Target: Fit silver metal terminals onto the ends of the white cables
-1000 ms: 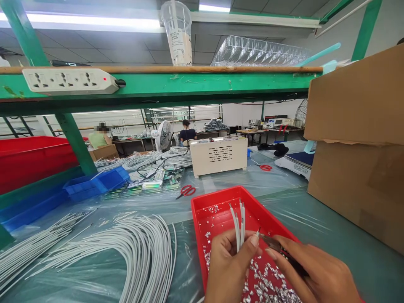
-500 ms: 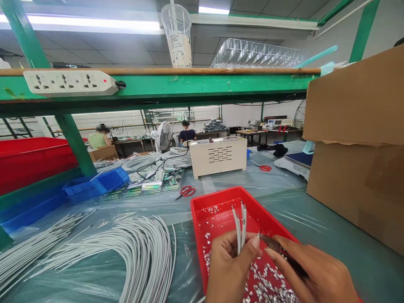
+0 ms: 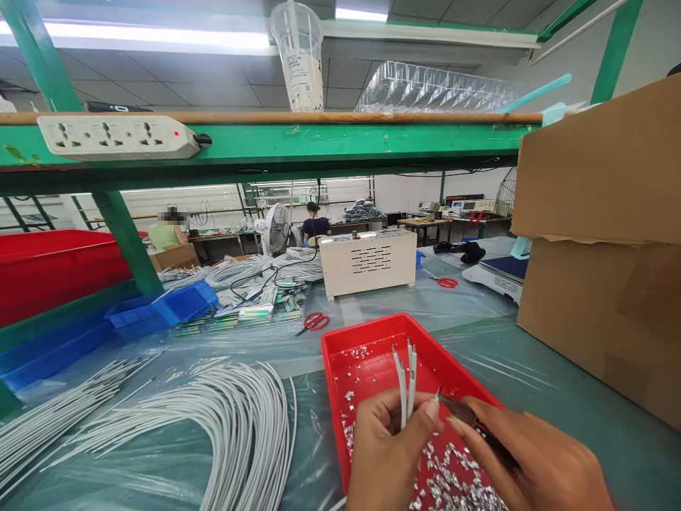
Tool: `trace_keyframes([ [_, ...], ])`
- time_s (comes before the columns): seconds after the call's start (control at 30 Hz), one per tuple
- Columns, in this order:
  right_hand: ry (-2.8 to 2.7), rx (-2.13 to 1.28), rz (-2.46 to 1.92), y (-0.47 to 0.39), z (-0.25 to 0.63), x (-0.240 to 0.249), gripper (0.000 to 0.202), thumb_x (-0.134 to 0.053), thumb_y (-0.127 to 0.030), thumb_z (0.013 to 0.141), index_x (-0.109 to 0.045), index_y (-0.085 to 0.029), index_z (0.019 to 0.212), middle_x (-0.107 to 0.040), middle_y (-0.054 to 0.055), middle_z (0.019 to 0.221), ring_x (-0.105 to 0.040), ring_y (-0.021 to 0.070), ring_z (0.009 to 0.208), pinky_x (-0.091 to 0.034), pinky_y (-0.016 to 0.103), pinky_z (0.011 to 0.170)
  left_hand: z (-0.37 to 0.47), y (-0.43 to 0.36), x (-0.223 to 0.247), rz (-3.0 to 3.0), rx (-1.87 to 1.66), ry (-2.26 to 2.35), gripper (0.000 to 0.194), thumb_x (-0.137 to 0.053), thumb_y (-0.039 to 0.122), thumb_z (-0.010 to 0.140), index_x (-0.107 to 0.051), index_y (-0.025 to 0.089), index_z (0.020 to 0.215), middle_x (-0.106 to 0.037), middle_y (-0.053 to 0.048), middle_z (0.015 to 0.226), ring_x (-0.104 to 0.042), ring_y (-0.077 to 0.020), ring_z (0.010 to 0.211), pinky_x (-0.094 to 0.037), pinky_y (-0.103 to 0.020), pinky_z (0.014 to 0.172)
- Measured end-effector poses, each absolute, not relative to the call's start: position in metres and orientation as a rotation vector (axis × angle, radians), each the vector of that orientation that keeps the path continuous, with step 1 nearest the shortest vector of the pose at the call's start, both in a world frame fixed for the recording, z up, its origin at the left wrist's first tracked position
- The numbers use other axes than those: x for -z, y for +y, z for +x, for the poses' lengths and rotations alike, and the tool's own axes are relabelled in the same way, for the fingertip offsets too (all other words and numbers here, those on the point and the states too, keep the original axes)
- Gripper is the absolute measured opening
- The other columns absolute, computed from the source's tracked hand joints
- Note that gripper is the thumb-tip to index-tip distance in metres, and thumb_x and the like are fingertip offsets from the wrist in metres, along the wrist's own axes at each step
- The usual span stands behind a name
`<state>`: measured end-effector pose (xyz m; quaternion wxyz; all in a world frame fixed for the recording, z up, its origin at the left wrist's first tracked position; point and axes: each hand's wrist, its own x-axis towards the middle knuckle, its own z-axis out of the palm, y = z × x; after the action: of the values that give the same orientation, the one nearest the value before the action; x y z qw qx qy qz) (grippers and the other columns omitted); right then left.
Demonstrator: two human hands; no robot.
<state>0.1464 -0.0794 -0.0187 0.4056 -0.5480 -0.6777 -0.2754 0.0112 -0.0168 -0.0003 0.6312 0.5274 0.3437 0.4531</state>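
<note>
Head view, thin white cables (image 3: 407,376), bare tips upright, over red tray (image 3: 367,341)

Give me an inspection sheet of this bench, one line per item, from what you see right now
Surface: green bench under clear plastic sheet.
Job's things: red tray strewn with silver scraps.
Clutter: red scissors, blue bins, cardboard boxes, beige unit.
Hands: left hand pinches white wire ends; right hand holds a dark tool at them.
Cables: white cable bundles left of tray.
Surroundings: power strip on green shelf; two people seated beyond.
</note>
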Motion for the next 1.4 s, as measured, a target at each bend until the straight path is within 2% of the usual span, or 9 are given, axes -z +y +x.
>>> trace_keyframes([
  [0.17,-1.549,0.784,-1.372,-0.077,0.137,0.014,0.033,-0.043,-0.04,0.083,-0.069,-0.02,0.076,-0.066,0.004,0.052,-0.06,0.0143,0.043,-0.044,0.02,0.039,0.01,-0.016,0.003,1.231,-1.026,0.783,0.029,-0.068,0.039,0.059,-0.067,0.012,0.069,-0.06,-0.002,0.051,-0.04,-0.0077,0.04,-0.026,-0.02,0.041],
  [0.37,-1.52,0.774,-1.373,-0.075,0.135,0.011,0.037,-0.042,-0.044,0.082,-0.07,-0.021,0.077,-0.064,0.004,0.048,-0.06,0.0148,0.04,-0.045,0.02,0.038,0.009,-0.016,0.005,1.246,-1.02,0.829,0.034,-0.067,0.042,0.058,-0.066,0.012,0.074,-0.061,-0.003,0.056,-0.036,-0.0064,0.037,-0.021,-0.02,0.038],
  [0.6,-1.671,0.685,-1.369,-0.079,0.149,0.017,0.025,-0.047,-0.032,0.082,-0.066,-0.015,0.081,-0.066,0.005,0.056,-0.062,0.0153,0.047,-0.047,0.021,0.044,0.009,-0.016,0.004,1.241,-1.011,0.792,0.035,-0.066,0.044,0.059,-0.065,0.011,0.071,-0.059,-0.003,0.054,-0.028,-0.0042,0.034,-0.02,-0.019,0.037],
  [0.87,-1.517,0.841,-1.367,-0.074,0.138,0.012,0.038,-0.04,-0.043,0.083,-0.069,-0.019,0.076,-0.065,0.005,0.05,-0.061,0.0148,0.043,-0.045,0.02,0.041,0.011,-0.016,0.004,1.242,-1.03,0.799,0.031,-0.066,0.039,0.061,-0.065,0.011,0.072,-0.06,-0.002,0.052,-0.042,-0.0084,0.04,-0.023,-0.02,0.039],
  [1.03,-1.567,0.825,-1.371,-0.076,0.142,0.016,0.033,-0.042,-0.038,0.084,-0.068,-0.019,0.077,-0.066,0.005,0.053,-0.06,0.014,0.044,-0.044,0.021,0.042,0.012,-0.016,0.007,1.216,-1.057,0.814,0.033,-0.068,0.039,0.059,-0.063,0.01,0.074,-0.061,-0.004,0.056,-0.05,-0.0118,0.049,-0.027,-0.02,0.041],
  [1.23,-1.744,0.708,-1.359,-0.079,0.152,0.024,0.015,-0.053,-0.023,0.081,-0.064,-0.013,0.083,-0.067,0.004,0.062,-0.059,0.0138,0.048,-0.04,0.024,0.048,0.012,-0.016,0.008,1.212,-1.063,0.841,0.032,-0.068,0.039,0.057,-0.064,0.011,0.073,-0.062,-0.005,0.057,-0.05,-0.0122,0.049,-0.028,-0.021,0.042],
  [1.4,-1.705,0.659,-1.381,-0.081,0.152,0.029,0.014,-0.055,-0.024,0.08,-0.065,-0.015,0.083,-0.066,0.004,0.063,-0.059,0.0151,0.049,-0.038,0.026,0.05,0.013,-0.015,0.01,1.219,-1.063,0.852,0.035,-0.068,0.041,0.057,-0.064,0.01,0.073,-0.062,-0.005,0.058,-0.048,-0.0114,0.047,-0.027,-0.021,0.041],
])
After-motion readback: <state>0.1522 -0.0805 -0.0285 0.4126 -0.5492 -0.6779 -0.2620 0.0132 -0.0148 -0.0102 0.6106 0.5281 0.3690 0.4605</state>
